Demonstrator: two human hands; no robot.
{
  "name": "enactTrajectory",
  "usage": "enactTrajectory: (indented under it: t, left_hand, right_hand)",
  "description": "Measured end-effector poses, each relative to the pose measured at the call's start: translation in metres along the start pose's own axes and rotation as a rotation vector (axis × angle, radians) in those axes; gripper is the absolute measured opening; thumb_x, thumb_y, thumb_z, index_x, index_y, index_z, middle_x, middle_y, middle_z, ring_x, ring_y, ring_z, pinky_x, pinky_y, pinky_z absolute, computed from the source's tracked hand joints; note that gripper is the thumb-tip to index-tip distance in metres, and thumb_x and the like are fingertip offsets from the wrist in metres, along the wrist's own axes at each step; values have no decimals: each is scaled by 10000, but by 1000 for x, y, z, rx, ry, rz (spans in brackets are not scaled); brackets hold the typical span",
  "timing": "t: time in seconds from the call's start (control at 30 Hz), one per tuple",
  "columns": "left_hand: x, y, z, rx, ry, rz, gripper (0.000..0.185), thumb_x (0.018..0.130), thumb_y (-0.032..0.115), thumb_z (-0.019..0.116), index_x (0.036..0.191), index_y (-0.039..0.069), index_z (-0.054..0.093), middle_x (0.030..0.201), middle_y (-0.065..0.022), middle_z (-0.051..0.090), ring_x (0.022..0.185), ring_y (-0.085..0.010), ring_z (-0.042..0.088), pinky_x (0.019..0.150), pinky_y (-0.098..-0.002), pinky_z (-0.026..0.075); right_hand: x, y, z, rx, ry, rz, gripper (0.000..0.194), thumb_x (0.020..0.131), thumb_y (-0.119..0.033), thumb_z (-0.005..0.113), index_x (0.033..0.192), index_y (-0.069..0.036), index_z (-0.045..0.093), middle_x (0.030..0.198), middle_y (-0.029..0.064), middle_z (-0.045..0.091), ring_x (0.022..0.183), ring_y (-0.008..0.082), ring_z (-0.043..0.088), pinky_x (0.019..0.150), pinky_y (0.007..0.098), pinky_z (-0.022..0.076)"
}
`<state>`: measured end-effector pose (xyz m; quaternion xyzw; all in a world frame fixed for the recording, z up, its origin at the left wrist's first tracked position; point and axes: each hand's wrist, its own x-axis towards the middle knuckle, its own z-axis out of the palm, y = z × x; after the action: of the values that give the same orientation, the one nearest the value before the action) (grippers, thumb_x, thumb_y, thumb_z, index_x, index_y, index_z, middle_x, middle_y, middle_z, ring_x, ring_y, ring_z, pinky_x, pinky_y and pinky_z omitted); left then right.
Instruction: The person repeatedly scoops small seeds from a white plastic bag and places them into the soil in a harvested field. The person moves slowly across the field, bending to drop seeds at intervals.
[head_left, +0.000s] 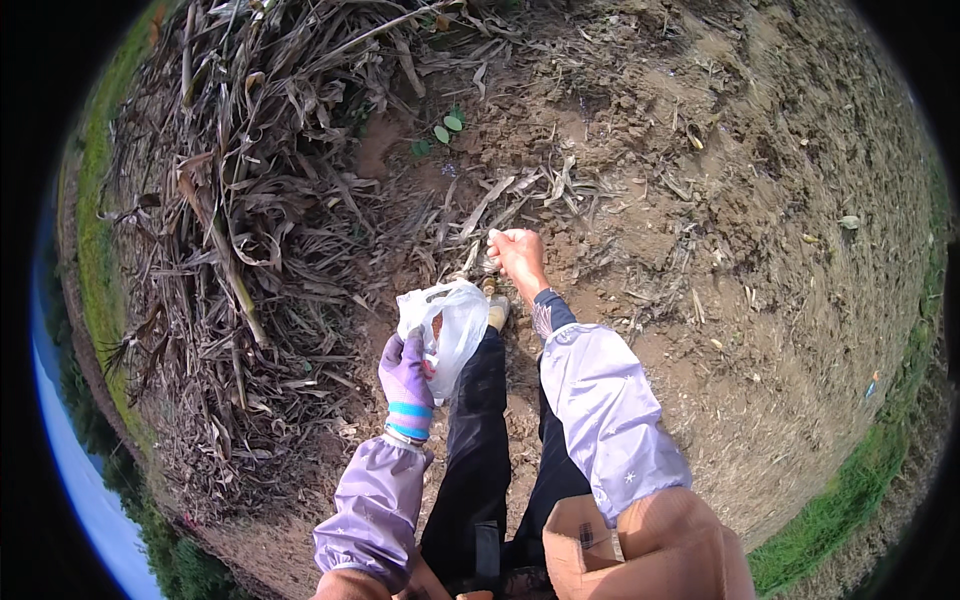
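Observation:
My left hand (403, 367), in a purple knit glove with blue cuff bands, grips the rim of a white translucent plastic bag (457, 322). The bag's mouth gapes upward, and some reddish-brown contents (437, 325) show inside; what they are is too small to tell. My right hand (517, 257) is bare and reaches past the bag, up and to its right, above the soil. Its fingers are curled in with the thumb pressed against them; anything small between them is hidden. Below the bag, a light-coloured shoe (498, 311) shows on the ground.
A thick heap of dry corn stalks and leaves (247, 225) covers the left side. Loose husks (555, 184) lie ahead on brown, cloddy soil (750, 285). A small green-leaved plant (442, 133) grows farther forward. Green grass (847, 495) borders the field at right.

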<state>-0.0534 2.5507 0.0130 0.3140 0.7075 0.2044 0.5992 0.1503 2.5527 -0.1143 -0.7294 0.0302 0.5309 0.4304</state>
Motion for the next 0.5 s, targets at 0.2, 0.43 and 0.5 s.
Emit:
enactTrajectory:
  t: [0.2, 0.43, 0.5]
  left_hand:
    - [19, 18, -19, -132, 60, 75, 201, 898, 209, 605, 950, 19, 641, 780, -2, 628, 624, -45, 528, 552, -183, 409]
    - [40, 22, -28, -272, -103, 63, 221, 906, 172, 587, 1019, -15, 624, 917, -39, 652, 796, -88, 590, 722, -236, 473]
    - [39, 26, -22, -236, -107, 80, 237, 908, 175, 585, 1046, -16, 617, 952, -44, 647, 826, -93, 589, 742, -237, 472]
  right_hand:
    - [-1, -9, -9, 53, -114, 134, 230, 891, -170, 567, 724, -21, 621, 617, 11, 582, 473, 67, 476, 394, 222, 379]
    - [66, -122, -43, 151, 51, -19, 269, 930, -238, 554, 813, -15, 648, 697, 16, 624, 511, 60, 497, 449, 217, 456]
    - [73, -148, -44, 110, 179, -84, 244, 919, -196, 565, 783, -12, 648, 679, 11, 611, 514, 63, 500, 445, 212, 441]
